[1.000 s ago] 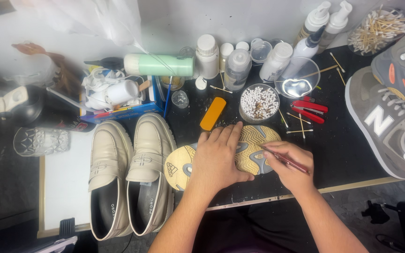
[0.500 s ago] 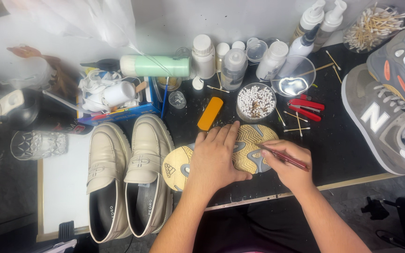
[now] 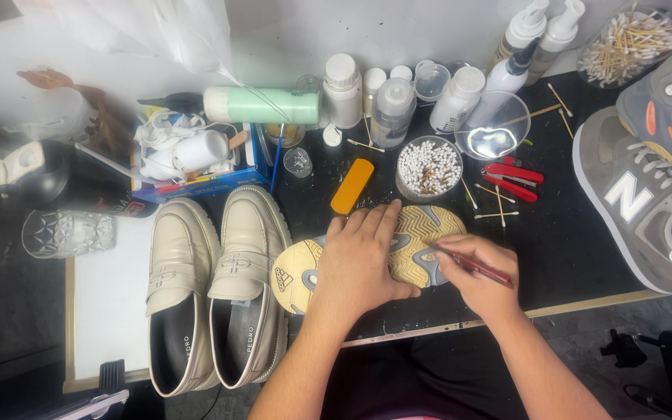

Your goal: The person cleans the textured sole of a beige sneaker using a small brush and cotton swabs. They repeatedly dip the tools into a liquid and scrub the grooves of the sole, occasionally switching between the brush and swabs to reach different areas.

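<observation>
Left hand: I see my left hand (image 3: 363, 260) spread flat, pressing the upturned shoe sole (image 3: 418, 245).
Right hand: my right hand (image 3: 480, 276) pinches a thin red tool (image 3: 472, 264), tip touching the sole.
Sole: near the tabletop's (image 3: 577, 257) front edge, midway along it.
Beside: cream loafers (image 3: 215, 295) (a pair) toward the left.
Behind: cotton-swab tub (image 3: 428, 167), orange block (image 3: 351, 187).

Left hand (image 3: 363, 260) covers the middle of the upturned yellow sole (image 3: 418, 243), hiding its tread there. Grey sneaker (image 3: 643, 194) is cut off by right edge; brush (image 3: 472, 264) tip too small to tell.
</observation>
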